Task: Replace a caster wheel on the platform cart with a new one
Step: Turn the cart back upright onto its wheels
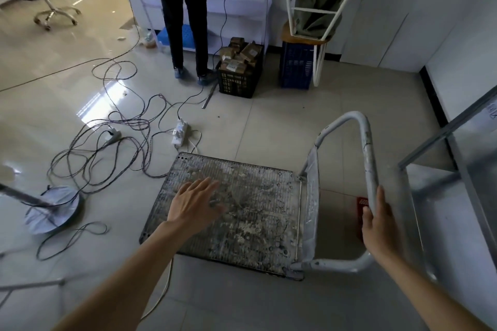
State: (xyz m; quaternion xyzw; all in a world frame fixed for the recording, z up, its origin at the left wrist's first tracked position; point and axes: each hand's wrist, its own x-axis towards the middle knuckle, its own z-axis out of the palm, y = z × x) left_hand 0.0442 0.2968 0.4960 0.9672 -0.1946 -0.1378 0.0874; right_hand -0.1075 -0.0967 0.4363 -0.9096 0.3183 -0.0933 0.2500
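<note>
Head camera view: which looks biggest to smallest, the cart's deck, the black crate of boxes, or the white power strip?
1. cart's deck
2. black crate
3. white power strip
The deck lies nearest the camera, which exaggerates its lead.

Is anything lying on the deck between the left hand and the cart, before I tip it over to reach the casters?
Nothing visible. The left hand hovers open over the grey, paint-spattered ribbed deck with no object between. The right hand already grips the grey tubular handle. No caster shows from here.

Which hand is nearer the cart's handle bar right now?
Right. The right hand grips the handle bar at its lower stretch. The left hand hovers open over the platform deck, well left of the handle.
</note>
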